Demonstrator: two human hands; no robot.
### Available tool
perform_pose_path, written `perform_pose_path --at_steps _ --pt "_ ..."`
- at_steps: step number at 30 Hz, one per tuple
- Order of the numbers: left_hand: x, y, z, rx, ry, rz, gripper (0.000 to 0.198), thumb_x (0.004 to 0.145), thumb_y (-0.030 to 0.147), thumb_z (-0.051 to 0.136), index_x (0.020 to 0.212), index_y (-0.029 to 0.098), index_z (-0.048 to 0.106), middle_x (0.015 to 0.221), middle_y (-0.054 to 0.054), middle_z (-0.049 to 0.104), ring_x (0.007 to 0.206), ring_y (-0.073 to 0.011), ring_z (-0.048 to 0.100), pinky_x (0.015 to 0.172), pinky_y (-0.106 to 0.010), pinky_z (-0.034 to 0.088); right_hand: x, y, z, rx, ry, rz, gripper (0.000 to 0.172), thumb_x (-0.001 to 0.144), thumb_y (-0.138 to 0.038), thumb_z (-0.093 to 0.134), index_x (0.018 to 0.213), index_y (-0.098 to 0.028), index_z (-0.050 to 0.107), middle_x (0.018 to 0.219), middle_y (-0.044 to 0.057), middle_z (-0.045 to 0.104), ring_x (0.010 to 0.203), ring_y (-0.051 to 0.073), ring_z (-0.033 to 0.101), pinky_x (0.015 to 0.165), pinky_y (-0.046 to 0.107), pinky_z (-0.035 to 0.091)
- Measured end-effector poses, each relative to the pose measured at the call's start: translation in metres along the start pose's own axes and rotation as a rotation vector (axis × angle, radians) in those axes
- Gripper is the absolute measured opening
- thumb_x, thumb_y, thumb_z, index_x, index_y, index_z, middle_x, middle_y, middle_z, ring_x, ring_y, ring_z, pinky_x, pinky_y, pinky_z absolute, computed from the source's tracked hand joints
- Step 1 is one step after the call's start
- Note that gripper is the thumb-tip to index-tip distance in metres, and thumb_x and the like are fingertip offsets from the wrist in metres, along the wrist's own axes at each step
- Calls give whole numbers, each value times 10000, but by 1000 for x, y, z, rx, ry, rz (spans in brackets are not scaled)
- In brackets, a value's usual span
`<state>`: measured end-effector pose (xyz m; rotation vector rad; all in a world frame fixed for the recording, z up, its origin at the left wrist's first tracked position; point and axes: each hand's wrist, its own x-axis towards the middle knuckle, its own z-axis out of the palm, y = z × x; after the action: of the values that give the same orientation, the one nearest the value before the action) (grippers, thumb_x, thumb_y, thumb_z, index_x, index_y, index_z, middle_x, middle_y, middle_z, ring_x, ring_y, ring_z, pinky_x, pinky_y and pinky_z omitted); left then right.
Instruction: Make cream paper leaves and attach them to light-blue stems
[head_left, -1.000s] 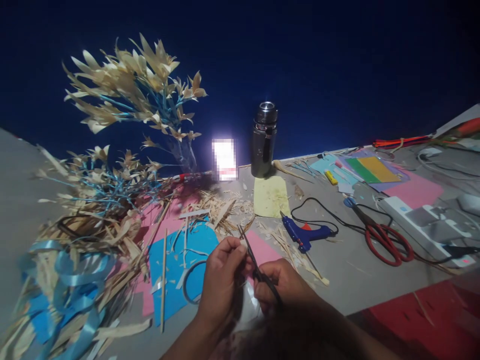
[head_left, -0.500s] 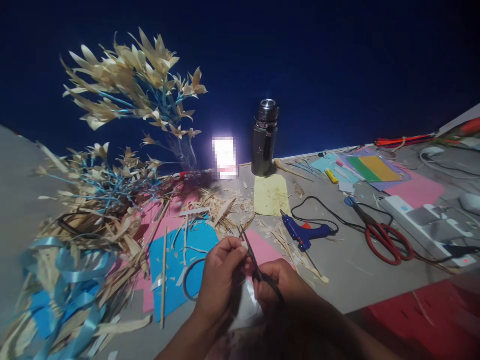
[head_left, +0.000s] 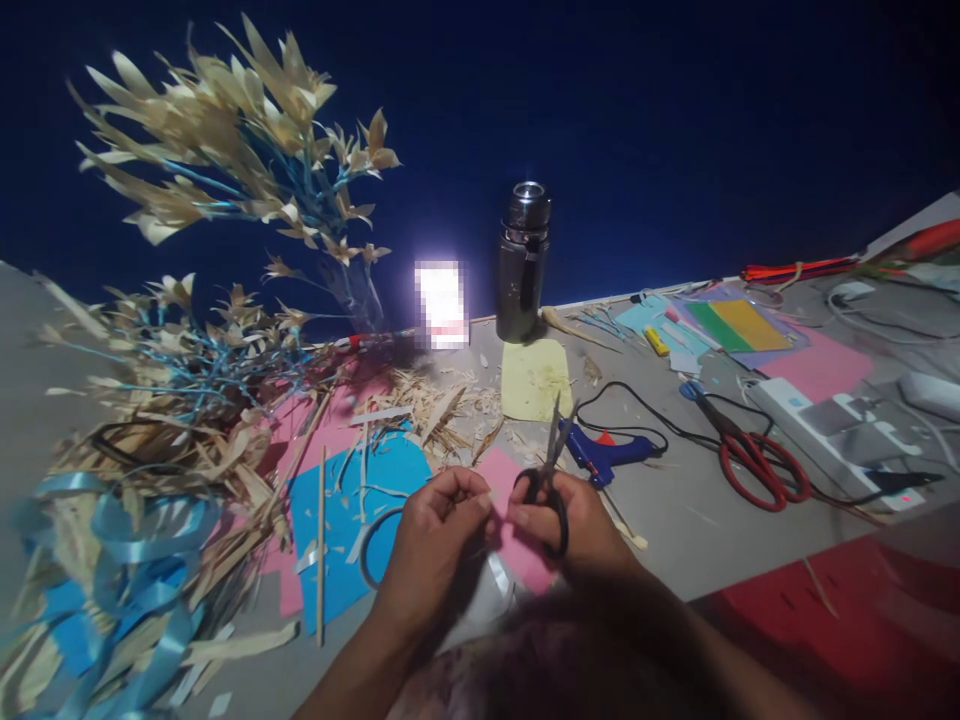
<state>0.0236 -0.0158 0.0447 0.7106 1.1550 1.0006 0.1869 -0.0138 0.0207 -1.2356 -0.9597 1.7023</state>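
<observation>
My right hand (head_left: 574, 520) is closed on small black-handled scissors (head_left: 553, 455), whose slightly parted blades point up and away from me. Beside it, my left hand (head_left: 442, 520) is pinched, with a small pale piece barely showing at the fingertips; what it is cannot be made out. A pink sheet (head_left: 514, 540) lies beneath and between the hands. To the left is a blue sheet (head_left: 337, 500) with scraps and a thin stick (head_left: 321, 550) on it. The blue glue gun (head_left: 611, 452) lies just beyond the scissors.
A dark flask (head_left: 523, 265) stands at the back by a yellow sheet (head_left: 536, 380). Dried-leaf flowers (head_left: 262, 150) rise at the left above blue ribbon (head_left: 157, 530). Red-handled scissors (head_left: 761, 465) and a power strip (head_left: 832, 440) lie at the right.
My right hand has moved the scissors away from my left fingertips, and they now point more upright with blades parted. The whole view has shifted slightly.
</observation>
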Motion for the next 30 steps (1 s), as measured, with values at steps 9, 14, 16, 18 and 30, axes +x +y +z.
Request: perform_pose_path --at_steps 9,14,16,18,30 --pt "1 -4 0 -59 -151 -48 172 751 280 790 746 161 666 586 -1 633 561 -116 545 591 -228 413 -1 -6 10 40 78 -79 250 625 -224 738 815 -183 581 550 -63 568 447 104 519 440 206 386" --pt "1 -9 3 -178 -131 -86 205 732 282 821 729 157 659 611 -19 659 590 -131 575 645 -254 454 2 -3 14 113 103 -112 267 636 -253 739 823 -199 557 533 -42 612 454 142 573 460 232 429" --pt "2 -8 3 -202 -110 -90 204 728 276 816 700 159 652 599 -19 656 590 -131 576 655 -256 462 2 -2 13 115 74 -84 257 641 -251 744 820 -195 568 561 -32 633 477 137 575 492 235 448" --pt "2 -6 2 -218 -87 -80 189 710 252 811 682 160 649 611 -17 658 590 -126 575 638 -243 454 -1 0 9 64 3 -26 217 651 -245 745 794 -183 595 583 -33 623 474 111 528 476 216 415" --pt "7 5 -7 -105 -10 18 133 642 184 778 613 163 650 554 26 629 505 -117 585 572 -243 472 -23 -1 -5 -201 -332 180 252 707 -257 733 583 -167 534 550 -61 443 531 79 355 464 202 240"
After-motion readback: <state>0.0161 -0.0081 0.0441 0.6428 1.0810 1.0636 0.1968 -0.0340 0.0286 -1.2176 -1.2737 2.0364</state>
